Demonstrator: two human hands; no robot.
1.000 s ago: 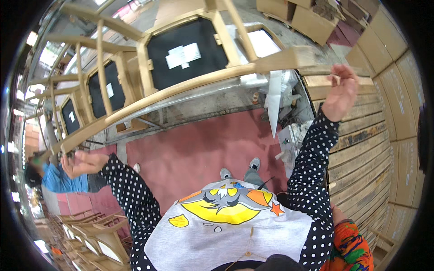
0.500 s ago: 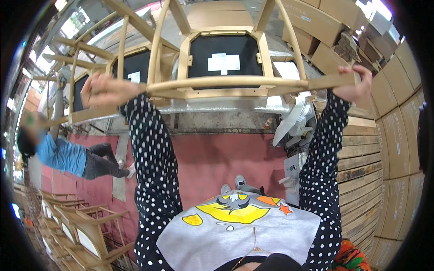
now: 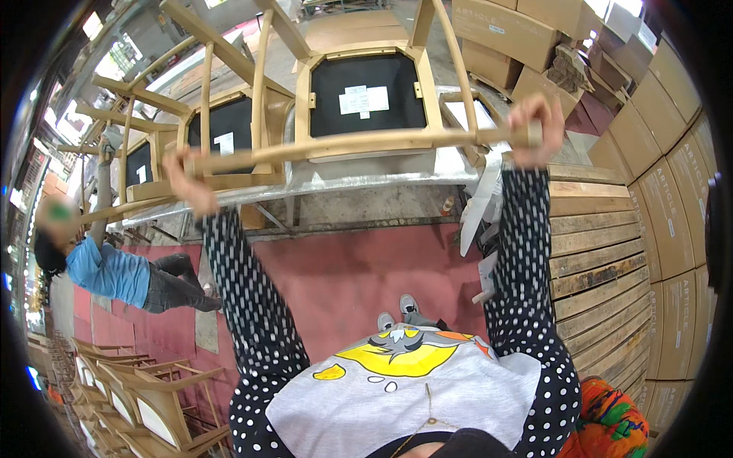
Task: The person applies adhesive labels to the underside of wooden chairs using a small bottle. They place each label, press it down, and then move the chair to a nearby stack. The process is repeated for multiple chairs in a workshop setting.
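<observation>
- My left hand is curled, blurred, at the left end of the chair's near bar; I seem to have hold of it.
- My right hand is bent round the bar's right end, fingers closed in.
- The chair sits ahead of me on the bench, black underside facing me.
- Another chair stands just left.
- Slats and boxes lie to my right.
</observation>
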